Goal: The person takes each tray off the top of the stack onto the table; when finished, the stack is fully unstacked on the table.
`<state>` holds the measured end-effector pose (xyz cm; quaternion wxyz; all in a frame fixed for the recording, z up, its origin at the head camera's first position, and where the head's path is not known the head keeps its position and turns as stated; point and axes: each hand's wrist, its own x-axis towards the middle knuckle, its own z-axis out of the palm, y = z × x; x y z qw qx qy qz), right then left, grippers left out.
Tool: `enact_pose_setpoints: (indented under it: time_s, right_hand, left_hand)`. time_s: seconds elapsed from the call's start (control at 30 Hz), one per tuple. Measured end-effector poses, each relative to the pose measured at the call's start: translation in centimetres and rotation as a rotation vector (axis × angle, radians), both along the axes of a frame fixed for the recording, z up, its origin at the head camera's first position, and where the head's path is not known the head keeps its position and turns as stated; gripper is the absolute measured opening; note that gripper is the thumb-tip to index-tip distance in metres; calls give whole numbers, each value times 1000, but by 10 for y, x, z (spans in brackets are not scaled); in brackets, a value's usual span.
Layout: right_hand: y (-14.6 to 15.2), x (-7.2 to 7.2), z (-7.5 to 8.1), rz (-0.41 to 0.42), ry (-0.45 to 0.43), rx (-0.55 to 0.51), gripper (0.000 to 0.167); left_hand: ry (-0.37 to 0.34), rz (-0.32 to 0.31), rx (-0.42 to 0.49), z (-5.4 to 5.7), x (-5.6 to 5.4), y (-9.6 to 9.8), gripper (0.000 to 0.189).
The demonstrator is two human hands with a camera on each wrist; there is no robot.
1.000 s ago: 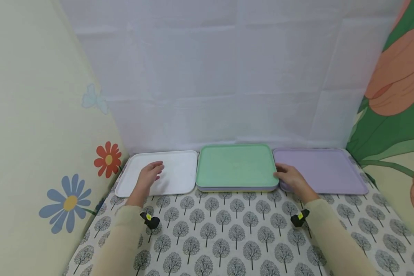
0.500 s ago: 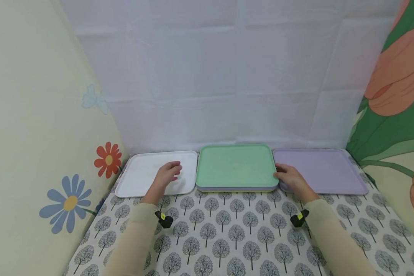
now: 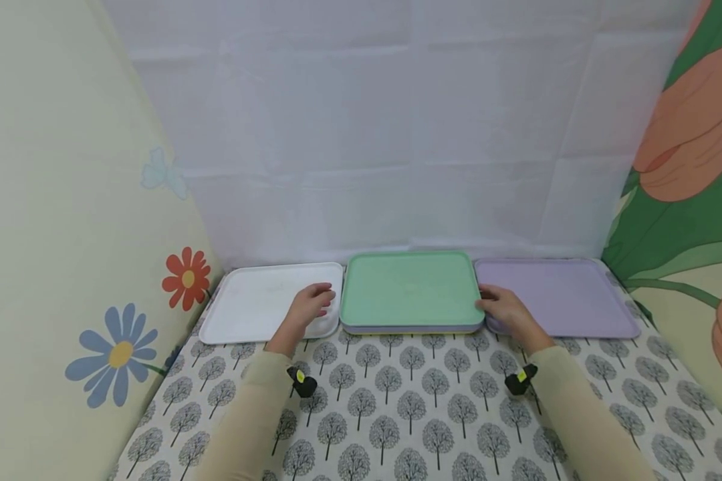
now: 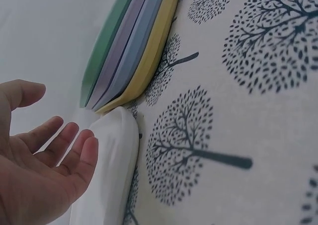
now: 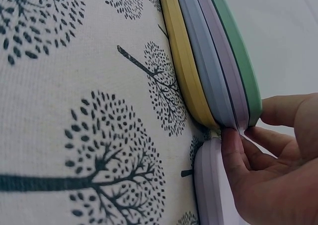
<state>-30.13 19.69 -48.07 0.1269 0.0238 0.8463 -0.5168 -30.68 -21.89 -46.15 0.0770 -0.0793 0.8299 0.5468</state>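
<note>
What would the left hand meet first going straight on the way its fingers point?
Likely the left side of the green-topped tray stack, though the height of the left hand is unclear.

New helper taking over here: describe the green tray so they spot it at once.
On the tree-print cloth, a four-tray stack sits between a white tray and a purple tray. The green tray tops that stack, the right hand at its right edge. It alone is green; those beneath are purple, blue and yellow.
</note>
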Motion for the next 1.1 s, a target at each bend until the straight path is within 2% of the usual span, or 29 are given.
enact_pose_setpoints:
  time_s: [0.4, 0.77, 1.1]
  right_hand:
    - [-1, 0, 2, -5, -3, 3, 58]
    - [-1, 1, 2, -9, -13, 4, 57]
    - [-3, 3, 1, -5, 3, 8, 57]
  left_hand:
    - [-19, 13, -25, -11, -6, 16, 51]
    - [-34, 32, -46, -23, -8, 20, 54]
    - [5, 26, -97, -28, -5, 23, 60]
